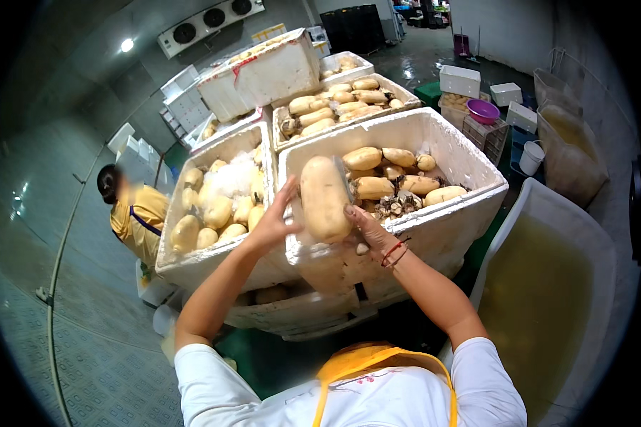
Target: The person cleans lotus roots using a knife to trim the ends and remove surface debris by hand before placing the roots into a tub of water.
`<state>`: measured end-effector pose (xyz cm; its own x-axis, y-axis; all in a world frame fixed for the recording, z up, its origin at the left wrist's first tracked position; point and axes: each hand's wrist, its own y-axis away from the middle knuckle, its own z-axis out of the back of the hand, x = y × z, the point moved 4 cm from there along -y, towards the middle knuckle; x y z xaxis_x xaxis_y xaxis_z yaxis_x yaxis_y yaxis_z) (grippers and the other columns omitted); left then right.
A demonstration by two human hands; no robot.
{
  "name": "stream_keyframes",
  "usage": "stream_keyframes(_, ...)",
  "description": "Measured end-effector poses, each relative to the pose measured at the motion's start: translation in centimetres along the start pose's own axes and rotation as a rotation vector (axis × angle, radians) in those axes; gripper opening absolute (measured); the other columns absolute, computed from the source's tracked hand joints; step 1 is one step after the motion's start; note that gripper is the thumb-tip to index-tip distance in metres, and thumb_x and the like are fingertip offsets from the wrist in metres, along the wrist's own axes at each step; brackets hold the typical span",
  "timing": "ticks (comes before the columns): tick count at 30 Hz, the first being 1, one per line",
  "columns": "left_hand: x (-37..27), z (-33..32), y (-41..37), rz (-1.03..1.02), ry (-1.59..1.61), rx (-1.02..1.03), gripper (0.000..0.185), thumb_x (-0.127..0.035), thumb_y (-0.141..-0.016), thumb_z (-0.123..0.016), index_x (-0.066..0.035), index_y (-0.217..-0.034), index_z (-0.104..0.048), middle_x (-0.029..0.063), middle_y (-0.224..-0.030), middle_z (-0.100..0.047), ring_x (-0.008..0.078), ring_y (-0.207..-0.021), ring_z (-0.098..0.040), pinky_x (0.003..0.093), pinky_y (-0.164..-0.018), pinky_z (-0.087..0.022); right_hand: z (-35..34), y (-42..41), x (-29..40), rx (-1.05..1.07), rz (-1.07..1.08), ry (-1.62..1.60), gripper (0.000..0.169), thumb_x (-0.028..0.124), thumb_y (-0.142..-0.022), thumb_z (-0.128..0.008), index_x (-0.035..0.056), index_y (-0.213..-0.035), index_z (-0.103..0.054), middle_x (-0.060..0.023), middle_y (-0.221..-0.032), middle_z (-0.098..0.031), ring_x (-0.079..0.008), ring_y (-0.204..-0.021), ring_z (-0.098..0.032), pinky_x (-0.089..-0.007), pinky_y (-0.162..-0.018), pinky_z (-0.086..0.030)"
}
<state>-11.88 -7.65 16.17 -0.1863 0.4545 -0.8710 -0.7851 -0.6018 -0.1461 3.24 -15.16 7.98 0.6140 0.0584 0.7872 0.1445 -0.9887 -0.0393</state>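
A thick, pale section of lotus root [326,200] is upright between my hands, over the near rim of a white foam box [406,227]. My left hand [275,216] is at its left side, fingers and thumb spread; a narrow gap shows at the fingertips. My right hand [371,232] has its thumb at the root's lower right side and grips what looks like a knife, whose grey blade [343,179] runs along the root's right edge. A pale handle end shows below the palm. Inside the box lie more lotus roots [374,188], some with dark, rooty joints.
A foam box [165,256] of lotus roots and ice stands at left, with another filled box [347,120] behind. A co-worker in yellow [139,216] is at far left. To the right are a large tub of murky water [534,299], a purple basin [483,111] and a white bucket [531,158].
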Motion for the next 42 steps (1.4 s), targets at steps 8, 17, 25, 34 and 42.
stream_keyframes(8, 4.2, -1.2, -0.2, 0.438, 0.742, -0.022, 0.056, -0.034, -0.079, -0.060, -0.006, -0.122, -0.040, 0.0117, -0.110, -0.054, 0.0240, -0.100, -0.055, 0.0393, -0.085, -0.047, -1.1, -1.3, -2.1, -0.094, -0.013, 0.198, 0.054, 0.045, -0.080, -0.058, 0.0037, -0.111, -0.042, -0.0022, -0.081, -0.056, -0.0051, -0.053, -0.051, -0.0177, -0.039, -0.041)
stream_keyframes(17, 3.5, 3.7, 2.2, 0.260, -0.511, 0.159, 0.074, -0.031, -0.057, -0.076, 0.000, -0.117, -0.044, 0.0156, -0.104, -0.056, 0.0234, -0.096, -0.054, 0.0316, -0.083, -0.043, 1.5, 1.1, 1.8, -0.205, 0.131, 1.053, 0.033, 0.028, -0.089, -0.040, -0.0033, -0.091, -0.049, -0.0156, -0.065, -0.057, -0.0259, -0.061, -0.057, -0.0365, -0.059, -0.045)
stream_keyframes(25, 3.6, 3.0, 5.1, 0.329, -0.681, 0.241, 0.069, -0.030, -0.059, -0.071, -0.004, -0.116, -0.043, 0.0200, -0.099, -0.058, 0.0323, -0.095, -0.055, 0.0355, -0.081, -0.043, -3.1, 3.1, -1.8, -0.030, 0.017, 1.298, 0.030, 0.025, -0.087, -0.042, -0.0039, -0.086, -0.048, -0.0246, -0.076, -0.057, -0.0414, -0.073, -0.056, -0.0473, -0.068, -0.043)
stream_keyframes(34, 3.6, 2.5, 5.5, 0.317, -0.743, 0.200, 0.071, -0.029, -0.060, -0.069, -0.003, -0.119, -0.040, 0.0217, -0.096, -0.057, 0.0335, -0.091, -0.056, 0.0371, -0.078, -0.044, -4.6, 2.2, -2.3, 0.030, -0.120, 1.544, 0.030, 0.023, -0.087, -0.043, -0.0066, -0.090, -0.044, -0.0230, -0.073, -0.059, -0.0401, -0.072, -0.058, -0.0460, -0.067, -0.046)
stream_keyframes(42, 4.6, 3.1, 4.7, 0.313, -0.706, 0.255, 0.071, -0.030, -0.060, -0.071, 0.001, -0.116, -0.041, 0.0231, -0.091, -0.058, 0.0344, -0.087, -0.057, 0.0376, -0.075, -0.045, -4.6, 0.5, -1.9, 0.118, -0.154, 1.495, 0.029, 0.019, -0.087, -0.042, -0.0099, -0.087, -0.044, -0.0230, -0.065, -0.058, -0.0379, -0.065, -0.059, -0.0432, -0.062, -0.047)
